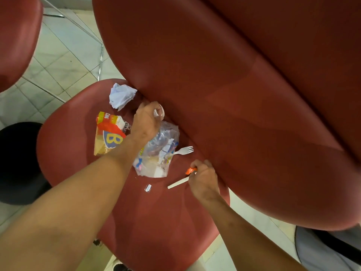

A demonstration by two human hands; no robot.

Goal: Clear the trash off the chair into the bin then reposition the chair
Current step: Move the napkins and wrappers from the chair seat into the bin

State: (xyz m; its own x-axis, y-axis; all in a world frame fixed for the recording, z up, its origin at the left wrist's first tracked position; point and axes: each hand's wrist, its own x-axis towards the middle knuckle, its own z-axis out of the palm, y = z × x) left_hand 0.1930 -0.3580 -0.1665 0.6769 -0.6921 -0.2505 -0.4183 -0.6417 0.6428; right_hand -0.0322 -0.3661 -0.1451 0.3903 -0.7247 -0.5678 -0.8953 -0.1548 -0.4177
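Trash lies on the red chair seat (64, 153). The left hand (145, 122) pinches a light, crinkly clear wrapper (158, 149); the right hand (203, 178) grips an orange scrap (190, 170). The stiff plastic fork (184, 150) is best taken by its handle.

Second red chair (17, 36), tiled floor (64, 61)

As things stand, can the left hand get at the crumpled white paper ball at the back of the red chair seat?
Probably yes. The crumpled white paper ball lies uncovered on the red chair seat, close beyond the left hand, with nothing between them. That hand already grips something small and white, so its fingers may first need freeing.
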